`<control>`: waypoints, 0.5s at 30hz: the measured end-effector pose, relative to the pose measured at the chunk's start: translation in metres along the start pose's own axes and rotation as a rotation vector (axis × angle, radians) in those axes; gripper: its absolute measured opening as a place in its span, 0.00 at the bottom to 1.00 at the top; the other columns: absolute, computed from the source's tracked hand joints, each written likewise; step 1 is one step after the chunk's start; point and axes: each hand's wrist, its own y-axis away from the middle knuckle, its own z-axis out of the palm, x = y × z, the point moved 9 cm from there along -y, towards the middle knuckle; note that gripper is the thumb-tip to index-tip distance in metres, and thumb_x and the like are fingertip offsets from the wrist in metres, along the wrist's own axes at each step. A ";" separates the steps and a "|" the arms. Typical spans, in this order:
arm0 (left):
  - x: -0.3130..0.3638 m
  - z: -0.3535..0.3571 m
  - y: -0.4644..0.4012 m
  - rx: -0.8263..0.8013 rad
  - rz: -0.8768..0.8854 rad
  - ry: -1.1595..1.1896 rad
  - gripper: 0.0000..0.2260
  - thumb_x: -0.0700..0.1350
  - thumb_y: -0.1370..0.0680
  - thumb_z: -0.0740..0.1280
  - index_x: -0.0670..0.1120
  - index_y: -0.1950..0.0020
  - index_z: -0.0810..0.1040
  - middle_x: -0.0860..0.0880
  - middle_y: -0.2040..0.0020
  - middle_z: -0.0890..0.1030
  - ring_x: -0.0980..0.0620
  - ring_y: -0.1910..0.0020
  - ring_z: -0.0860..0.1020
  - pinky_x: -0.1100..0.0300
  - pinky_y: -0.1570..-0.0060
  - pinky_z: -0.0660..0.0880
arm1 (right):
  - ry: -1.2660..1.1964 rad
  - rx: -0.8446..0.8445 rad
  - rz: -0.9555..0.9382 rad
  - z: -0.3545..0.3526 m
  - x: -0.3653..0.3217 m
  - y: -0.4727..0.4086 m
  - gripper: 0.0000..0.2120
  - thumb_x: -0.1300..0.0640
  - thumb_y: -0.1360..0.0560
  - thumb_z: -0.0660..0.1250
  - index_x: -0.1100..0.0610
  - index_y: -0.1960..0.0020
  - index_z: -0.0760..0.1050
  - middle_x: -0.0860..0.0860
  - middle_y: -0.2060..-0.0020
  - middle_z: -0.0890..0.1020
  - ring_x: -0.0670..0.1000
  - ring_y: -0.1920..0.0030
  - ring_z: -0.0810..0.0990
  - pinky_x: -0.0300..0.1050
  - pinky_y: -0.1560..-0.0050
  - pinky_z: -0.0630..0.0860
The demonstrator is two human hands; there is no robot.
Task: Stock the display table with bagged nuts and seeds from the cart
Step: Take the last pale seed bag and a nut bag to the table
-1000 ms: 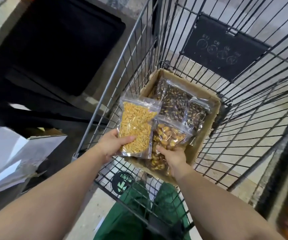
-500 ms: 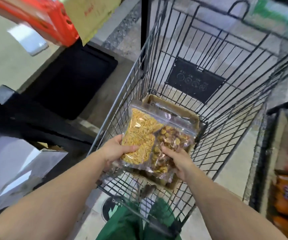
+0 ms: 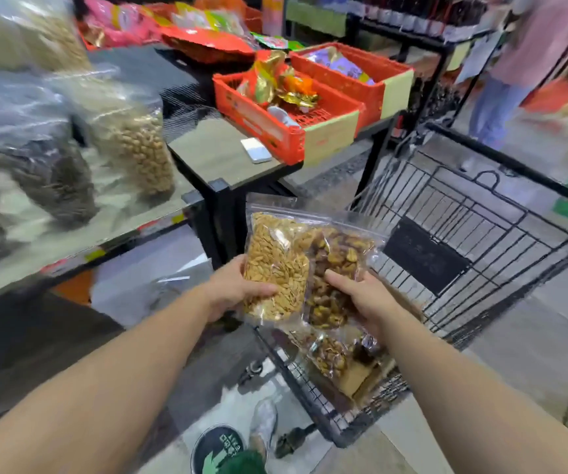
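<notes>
Both bags have risen out of the cart since 1 second ago, and the view has swung up from the basket to the display desk (image 3: 227, 155). On the far left, blurred clear sacks sit on the lower shelf: dark seeds (image 3: 60, 186) and pale peanuts (image 3: 138, 155). Further right on the desk stand 2 red crates (image 3: 258, 121), the nearer one holding gold and red foil packets, the farther one purple packs.

At centre, the left hand (image 3: 238, 289) grips the yellow seed bag (image 3: 275, 265), thumb across its front and fingers curled behind. Just beside it and partly tucked behind it, the walnut bag (image 3: 337, 268) is pinched by the right hand (image 3: 368, 299), thumb on the front face. Both bags hang above the cart's near corner, short of the desk.

On the right, the cart (image 3: 481, 213) holds a cardboard box (image 3: 354, 374) with at least 1 more nut bag (image 3: 330, 354) in it.

Risk, as I judge it: the slick film may slide from either 1-handed hold during the swing left, and the overlapping bags may snag each other when parted.
</notes>
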 end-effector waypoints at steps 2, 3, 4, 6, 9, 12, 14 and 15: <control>-0.003 -0.027 0.047 0.071 0.047 0.114 0.34 0.41 0.35 0.81 0.50 0.33 0.70 0.46 0.42 0.83 0.47 0.47 0.84 0.49 0.48 0.82 | 0.021 -0.085 -0.032 0.040 -0.010 0.024 0.38 0.42 0.41 0.82 0.54 0.37 0.73 0.54 0.46 0.85 0.57 0.47 0.84 0.56 0.43 0.80; -0.004 -0.041 0.072 0.105 0.066 0.167 0.30 0.39 0.32 0.79 0.50 0.34 0.71 0.47 0.43 0.83 0.48 0.50 0.85 0.51 0.52 0.83 | 0.034 -0.135 -0.047 0.062 -0.016 0.034 0.36 0.45 0.38 0.81 0.54 0.36 0.72 0.54 0.45 0.84 0.56 0.47 0.84 0.55 0.45 0.81; -0.008 -0.057 0.097 0.141 0.079 0.222 0.26 0.39 0.29 0.77 0.50 0.35 0.72 0.47 0.45 0.84 0.49 0.52 0.85 0.52 0.56 0.83 | 0.056 -0.193 -0.071 0.087 -0.022 0.043 0.34 0.47 0.37 0.81 0.55 0.36 0.72 0.54 0.45 0.84 0.56 0.47 0.84 0.53 0.48 0.82; -0.017 -0.095 0.148 0.225 0.125 0.323 0.26 0.40 0.29 0.76 0.49 0.34 0.72 0.45 0.44 0.85 0.47 0.50 0.85 0.50 0.56 0.83 | 0.105 -0.322 -0.095 0.143 -0.034 0.062 0.35 0.50 0.38 0.80 0.55 0.35 0.71 0.56 0.45 0.84 0.57 0.49 0.85 0.53 0.53 0.82; -0.044 -0.159 0.227 0.393 0.212 0.412 0.31 0.38 0.31 0.76 0.44 0.30 0.70 0.42 0.44 0.84 0.44 0.48 0.84 0.46 0.51 0.82 | 0.182 -0.490 -0.170 0.237 -0.047 0.097 0.44 0.50 0.44 0.84 0.57 0.33 0.70 0.56 0.45 0.84 0.57 0.47 0.85 0.57 0.44 0.81; -0.080 -0.217 0.311 0.550 0.245 0.469 0.24 0.33 0.29 0.74 0.44 0.35 0.73 0.43 0.49 0.85 0.48 0.55 0.85 0.52 0.59 0.83 | 0.219 -0.620 -0.203 0.333 -0.041 0.137 0.29 0.58 0.34 0.81 0.59 0.38 0.72 0.53 0.55 0.86 0.50 0.55 0.86 0.46 0.54 0.83; -0.108 -0.253 0.370 0.648 0.269 0.505 0.25 0.36 0.32 0.76 0.45 0.37 0.74 0.42 0.47 0.85 0.47 0.53 0.85 0.51 0.55 0.83 | 0.233 -0.682 -0.228 0.395 -0.032 0.167 0.16 0.64 0.29 0.75 0.59 0.45 0.72 0.48 0.64 0.84 0.45 0.64 0.85 0.39 0.66 0.79; -0.124 -0.272 0.400 0.700 0.281 0.517 0.29 0.38 0.35 0.77 0.45 0.36 0.74 0.42 0.46 0.85 0.45 0.50 0.85 0.48 0.51 0.82 | 0.253 -0.736 -0.230 0.428 -0.026 0.184 0.19 0.63 0.30 0.76 0.60 0.43 0.73 0.49 0.62 0.85 0.46 0.63 0.85 0.41 0.65 0.80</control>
